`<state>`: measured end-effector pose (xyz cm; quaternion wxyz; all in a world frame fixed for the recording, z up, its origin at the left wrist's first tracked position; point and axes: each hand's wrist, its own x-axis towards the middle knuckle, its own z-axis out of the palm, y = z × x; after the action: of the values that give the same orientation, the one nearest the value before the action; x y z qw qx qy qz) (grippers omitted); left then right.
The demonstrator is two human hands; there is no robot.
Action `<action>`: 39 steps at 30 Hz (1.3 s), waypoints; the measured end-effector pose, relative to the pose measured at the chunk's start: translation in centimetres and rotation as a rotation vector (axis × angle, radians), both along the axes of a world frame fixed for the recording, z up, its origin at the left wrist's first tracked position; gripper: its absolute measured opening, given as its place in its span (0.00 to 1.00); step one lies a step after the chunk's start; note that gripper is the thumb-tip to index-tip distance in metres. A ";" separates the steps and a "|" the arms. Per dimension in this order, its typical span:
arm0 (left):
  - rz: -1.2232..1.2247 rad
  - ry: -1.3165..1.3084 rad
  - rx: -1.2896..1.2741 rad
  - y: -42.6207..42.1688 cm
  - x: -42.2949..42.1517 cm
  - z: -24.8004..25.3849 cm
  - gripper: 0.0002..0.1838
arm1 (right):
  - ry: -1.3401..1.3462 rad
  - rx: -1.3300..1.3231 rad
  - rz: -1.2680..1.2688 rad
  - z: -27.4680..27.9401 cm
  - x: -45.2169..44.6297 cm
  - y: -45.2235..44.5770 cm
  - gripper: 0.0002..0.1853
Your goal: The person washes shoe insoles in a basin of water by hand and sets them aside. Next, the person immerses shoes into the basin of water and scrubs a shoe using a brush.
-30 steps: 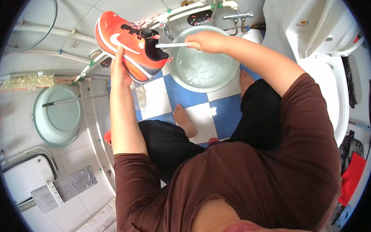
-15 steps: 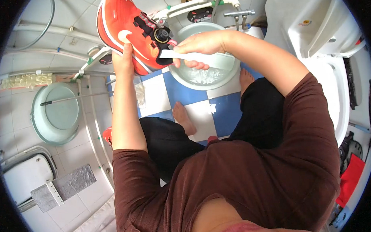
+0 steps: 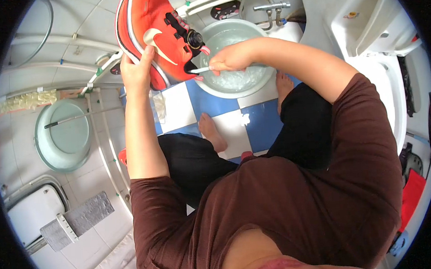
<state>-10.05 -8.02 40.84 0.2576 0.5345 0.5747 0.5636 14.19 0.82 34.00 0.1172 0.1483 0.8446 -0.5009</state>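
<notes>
My left hand (image 3: 137,68) is closed around the sole side of a red-orange sneaker (image 3: 172,39), thumb on its outer side. The shoe is held up with its opening toward my right hand. It has a pale swoosh, a white-edged sole and a black dial (image 3: 194,39). My right hand (image 3: 232,57) grips a slim white-handled tool (image 3: 202,70). The tool's far end goes into the shoe's opening, so its head is hidden. Below my right hand, a pale green basin (image 3: 211,89) of water stands on the floor.
A faucet (image 3: 272,7) and white pipes (image 3: 211,4) run along the wall behind the basin. A white washbasin (image 3: 392,95) is at the right. Another green basin (image 3: 63,135) hangs at the left. My bare feet (image 3: 212,132) rest on blue and white tiles (image 3: 229,129).
The sneaker has tilted slightly. My right hand has turned over, knuckles up, and the white handle now shows edge-on between hand and shoe. The view has shifted a little.
</notes>
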 end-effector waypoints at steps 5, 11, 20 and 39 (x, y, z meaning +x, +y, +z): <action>0.007 -0.325 -0.057 0.3 0.1 0.3 0.25 | 0.070 0.456 -0.158 -0.7 0.2 0.1 0.19; -0.021 -0.539 -0.100 0.3 -0.2 0.0 0.26 | 0.154 0.624 -0.229 -2.6 0.1 1.2 0.19; -0.088 -0.842 -0.182 0.8 -1.6 -1.6 0.30 | 0.336 0.697 -0.431 -4.8 0.1 4.1 0.17; -0.121 -0.349 0.069 1.1 -3.1 -1.6 0.26 | 0.090 -0.423 -0.211 5.7 1.2 -0.8 0.25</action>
<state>-13.10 -6.97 39.20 0.3684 0.4707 0.4681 0.6508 15.35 0.06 39.68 0.0548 0.1853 0.7050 -0.6824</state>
